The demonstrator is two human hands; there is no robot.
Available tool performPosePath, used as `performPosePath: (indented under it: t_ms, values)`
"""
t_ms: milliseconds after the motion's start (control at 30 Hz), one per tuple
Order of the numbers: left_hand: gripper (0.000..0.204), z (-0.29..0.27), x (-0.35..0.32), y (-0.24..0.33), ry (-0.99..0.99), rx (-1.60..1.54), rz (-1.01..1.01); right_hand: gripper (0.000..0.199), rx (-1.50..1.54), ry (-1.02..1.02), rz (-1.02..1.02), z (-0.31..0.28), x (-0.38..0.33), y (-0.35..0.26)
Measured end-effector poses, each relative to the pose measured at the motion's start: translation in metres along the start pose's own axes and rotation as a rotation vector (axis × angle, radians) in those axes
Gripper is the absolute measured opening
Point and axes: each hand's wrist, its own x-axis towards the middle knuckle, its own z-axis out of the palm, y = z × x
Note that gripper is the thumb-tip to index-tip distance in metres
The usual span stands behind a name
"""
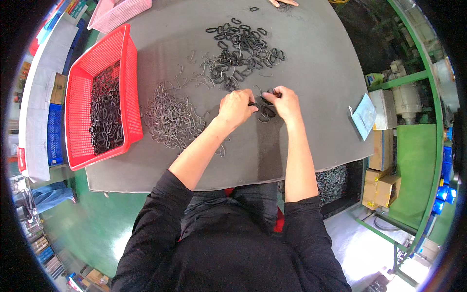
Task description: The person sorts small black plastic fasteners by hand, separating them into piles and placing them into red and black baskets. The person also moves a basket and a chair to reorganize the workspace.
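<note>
My left hand [234,109] is closed, its fingertips pinching a small dark piece that they mostly hide. Beside it, my right hand [287,103] grips a black oval link [278,94] between thumb and fingers. Just below the two hands, a few more black links [268,112] lie on the grey table. A heap of black carabiner-like links [238,53] spreads out beyond my hands. To the left of my forearm lies a pile of thin bent wire pieces [170,116].
A red plastic basket [132,87] of dark links stands at the left, with a pink basket [116,13] behind it. Another person's hand [282,3] shows at the far edge. A blue face mask [363,117] lies at the table's right edge; a dark crate [351,187] sits below.
</note>
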Motion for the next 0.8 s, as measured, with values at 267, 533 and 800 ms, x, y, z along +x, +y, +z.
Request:
performPosePath:
  t_ms: [267, 533, 800]
  values:
    - [0.023, -0.035, -0.003, -0.016, -0.322, -0.514, 0.005, 0.023, 0.152, -0.068, -0.111, 0.002, -0.002, 0.006]
    - [0.018, -0.035, -0.004, -0.026, -0.345, -1.465, -0.222, 0.021, 0.913, -0.245, 0.047, -0.029, -0.030, 0.020]
    - [0.027, 0.013, 0.041, -0.006, 0.219, 0.108, -0.050, 0.024, -0.070, -0.124, 0.042, -0.005, -0.030, 0.007]
